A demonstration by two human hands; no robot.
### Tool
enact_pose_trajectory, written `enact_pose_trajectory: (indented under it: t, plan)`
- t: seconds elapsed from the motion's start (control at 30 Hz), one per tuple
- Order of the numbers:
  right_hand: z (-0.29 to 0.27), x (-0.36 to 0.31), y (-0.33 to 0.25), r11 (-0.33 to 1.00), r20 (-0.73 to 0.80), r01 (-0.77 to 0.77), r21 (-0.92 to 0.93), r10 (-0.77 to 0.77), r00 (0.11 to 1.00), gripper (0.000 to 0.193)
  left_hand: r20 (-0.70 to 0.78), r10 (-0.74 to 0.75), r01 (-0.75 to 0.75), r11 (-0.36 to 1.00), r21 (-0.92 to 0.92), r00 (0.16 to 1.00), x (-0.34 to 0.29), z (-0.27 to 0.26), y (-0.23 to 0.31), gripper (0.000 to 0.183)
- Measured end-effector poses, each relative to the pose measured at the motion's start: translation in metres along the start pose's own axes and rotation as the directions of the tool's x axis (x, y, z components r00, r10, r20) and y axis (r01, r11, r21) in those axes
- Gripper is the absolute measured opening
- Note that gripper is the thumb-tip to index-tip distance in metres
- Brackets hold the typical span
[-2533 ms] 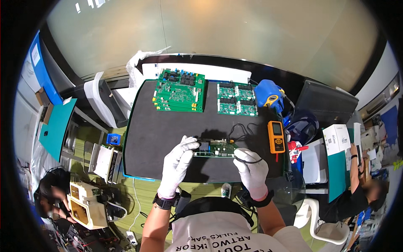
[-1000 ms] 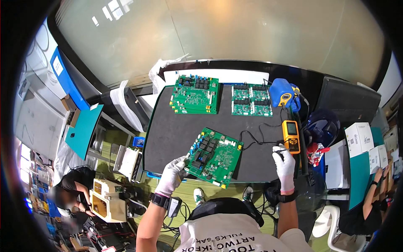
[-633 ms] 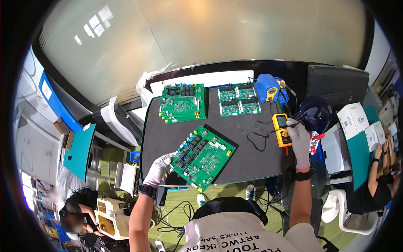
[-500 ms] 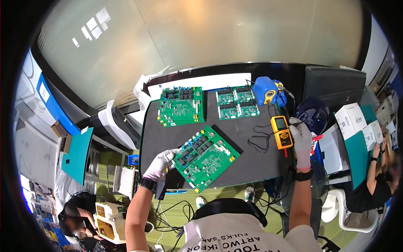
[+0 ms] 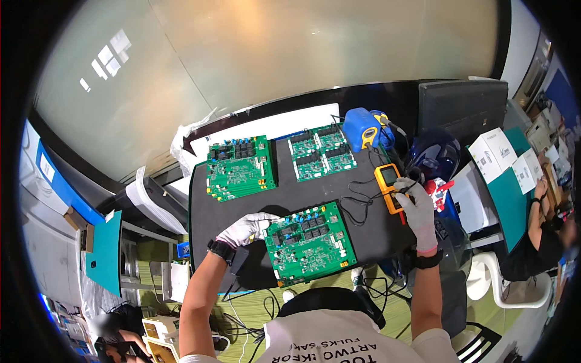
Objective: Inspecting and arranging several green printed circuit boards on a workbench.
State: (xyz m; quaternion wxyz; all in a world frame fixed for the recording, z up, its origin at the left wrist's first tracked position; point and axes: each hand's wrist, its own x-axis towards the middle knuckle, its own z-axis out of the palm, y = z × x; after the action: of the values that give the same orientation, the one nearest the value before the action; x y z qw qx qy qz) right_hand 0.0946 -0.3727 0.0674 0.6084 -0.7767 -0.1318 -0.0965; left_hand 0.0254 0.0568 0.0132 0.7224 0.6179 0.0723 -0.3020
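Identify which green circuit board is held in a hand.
The single large board in front, its far-left corner in the left hand; the stacked boards and the smaller boards lie untouched behind it.

Warm light (image 5: 257, 27) washed a broad pale panel (image 5: 363, 57) behind the dark counter (image 5: 221, 212), with a teal-topped table (image 5: 104, 260) at left and green flooring (image 5: 396, 320) below

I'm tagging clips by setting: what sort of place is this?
Likely an electronics workshop: stacked green rectangular circuit boards, a yellow rectangular handheld meter, and a blue boxy unit resembling a soldering station.
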Motion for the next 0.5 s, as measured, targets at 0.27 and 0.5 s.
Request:
enact_pose_trajectory:
  t: [0.27, 0.5]
  plan:
    - [0.014, 0.006, -0.01, 0.994, -0.003, 0.067, -0.081, -0.067, 0.998, 0.023, -0.036, -0.034, 0.035, 0.999, 0.031, 0.999, 0.006, 0.008, 0.012, 0.032]
    - [0.019, 0.003, 0.002, 0.993, -0.035, -0.016, -0.118, 0.012, 0.999, 0.023, 0.017, 0.03, -0.033, 0.972, 0.234, 0.999, 0.024, -0.006, 0.001, 0.029]
